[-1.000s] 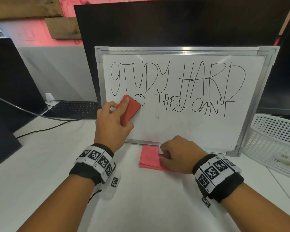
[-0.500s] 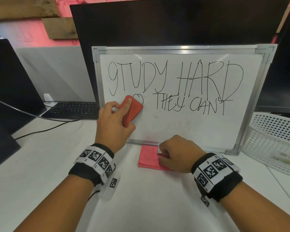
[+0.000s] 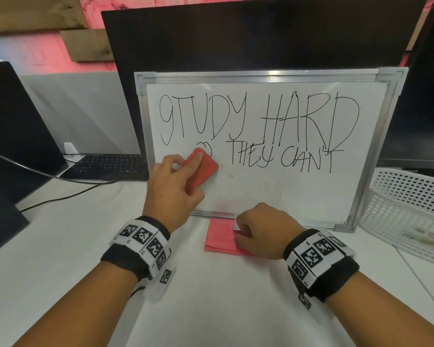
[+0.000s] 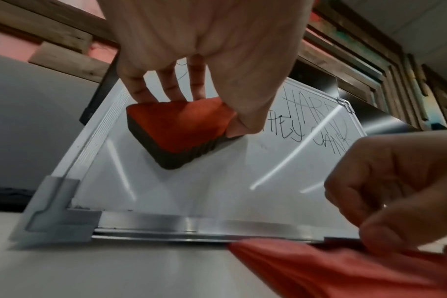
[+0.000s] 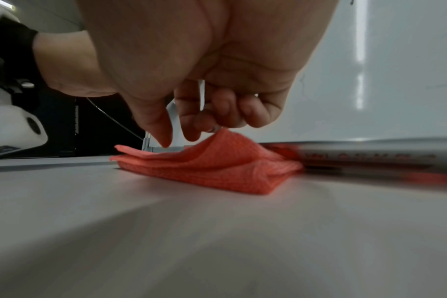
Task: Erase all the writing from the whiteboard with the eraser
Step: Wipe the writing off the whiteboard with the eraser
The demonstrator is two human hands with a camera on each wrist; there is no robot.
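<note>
A white bench (image 3: 60, 246) is carrying everything here, with dark monitors (image 3: 261, 36) standing behind it and a keyboard (image 3: 105, 166) lying at middle left of the head view. The left hand (image 3: 172, 190) is gripping the red eraser (image 3: 201, 170), fingers along its top edge and thumb on the lower side, and is pressing its dark felt face against the whiteboard (image 3: 273, 196), which is leaning upright against the monitor in the centre of the frame. Compared with a second ago, the eraser is sitting a little further right and is now covering more of the small heart doodle (image 3: 206, 146), so only its upper curve is showing above the eraser's top corner; the strip of board to the left of the eraser is looking clean. That suggests the wiping is only beginning: the large words "STUDY HARD" (image 3: 258, 116) across the upper board and "THEY CAN'T" (image 3: 281, 157) at middle right are reading the same as before, so most of the work is probably still waiting. The right hand (image 3: 258, 231) is staying where it was, loosely curled at the bottom edge of the board, fingertips pinching a fold of the pink cloth (image 3: 218, 237) lying on the bench just in front of the frame. A white basket (image 3: 406, 209) is sitting at the right edge.
</note>
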